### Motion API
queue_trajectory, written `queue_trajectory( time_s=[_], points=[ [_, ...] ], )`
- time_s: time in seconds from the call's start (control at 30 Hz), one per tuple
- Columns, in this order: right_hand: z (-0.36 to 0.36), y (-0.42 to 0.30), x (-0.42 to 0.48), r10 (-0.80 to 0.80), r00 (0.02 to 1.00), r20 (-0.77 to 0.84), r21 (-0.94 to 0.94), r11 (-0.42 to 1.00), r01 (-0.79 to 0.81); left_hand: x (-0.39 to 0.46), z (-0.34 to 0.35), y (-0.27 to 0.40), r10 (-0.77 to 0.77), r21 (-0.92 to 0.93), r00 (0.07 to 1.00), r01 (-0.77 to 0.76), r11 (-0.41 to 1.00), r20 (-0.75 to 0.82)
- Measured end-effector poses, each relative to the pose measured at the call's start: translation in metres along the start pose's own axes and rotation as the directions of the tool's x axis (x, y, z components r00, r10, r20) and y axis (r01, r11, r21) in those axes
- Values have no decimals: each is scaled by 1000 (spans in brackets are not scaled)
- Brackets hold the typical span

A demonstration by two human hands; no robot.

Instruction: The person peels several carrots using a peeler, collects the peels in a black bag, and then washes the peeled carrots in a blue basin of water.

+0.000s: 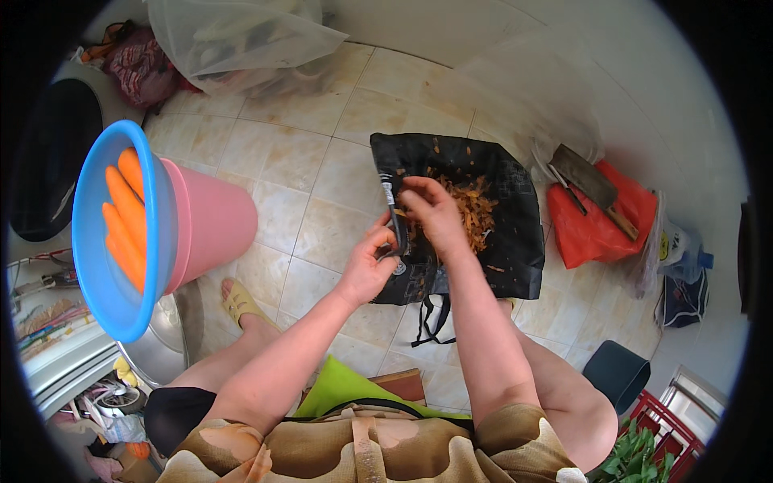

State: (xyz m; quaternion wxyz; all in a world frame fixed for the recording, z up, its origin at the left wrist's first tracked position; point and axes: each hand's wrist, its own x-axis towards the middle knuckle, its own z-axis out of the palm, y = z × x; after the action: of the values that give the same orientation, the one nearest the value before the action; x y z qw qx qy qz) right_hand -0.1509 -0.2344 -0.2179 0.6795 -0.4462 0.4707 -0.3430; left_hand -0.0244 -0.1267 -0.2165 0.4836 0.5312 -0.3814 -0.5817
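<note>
A black bag (513, 181) lies flat on the tiled floor, with a heap of orange-brown peelings (474, 211) on it. My left hand (371, 265) grips the folded left edge of the bag, near a dark strip with white writing. Just above and to the right, my right hand (432, 214) hovers at the same edge beside the peelings, its fingers curled; whether they hold anything is unclear. Several peeled carrots (124, 217) rest in a blue basin (148, 290) on a pink bucket (211, 223) at the left.
At the right, a cleaver (586, 175) and a narrow tool (567, 190) lie on a red plastic bag (574, 241). A plastic bottle (691, 259) is beyond them. A metal lid (160, 344) stands below the basin. Clear plastic (241, 42) is at the top, potted leaves (634, 456) at the lower right.
</note>
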Motion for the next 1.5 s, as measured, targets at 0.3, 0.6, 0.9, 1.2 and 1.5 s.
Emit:
queue_trajectory(
  time_s=[0.3, 0.6, 0.9, 1.2, 1.5],
  points=[
    [-37, 7, -14, -14, 991, -132, -73, 997, 5, 2, -15, 11, -9, -45, 999, 8, 999, -36],
    [-53, 40, -21, -186, 953, -238, -819, 567, -94, 2, -18, 15, -86, -116, 995, 80, 990, -44],
    [9, 37, 16, -493, 857, 150, -797, 452, 399, 4, -31, 9, -149, -51, 984, 144, 988, -102],
    [-10, 35, -13, -558, 829, 25, -725, 561, 400, 0, -30, 2, -166, -145, 960, 135, 980, -227],
    [-43, 43, -8, -553, 828, -95, -896, 410, 171, -8, -41, 3, -214, -157, 949, 181, 971, -230]
  ],
)
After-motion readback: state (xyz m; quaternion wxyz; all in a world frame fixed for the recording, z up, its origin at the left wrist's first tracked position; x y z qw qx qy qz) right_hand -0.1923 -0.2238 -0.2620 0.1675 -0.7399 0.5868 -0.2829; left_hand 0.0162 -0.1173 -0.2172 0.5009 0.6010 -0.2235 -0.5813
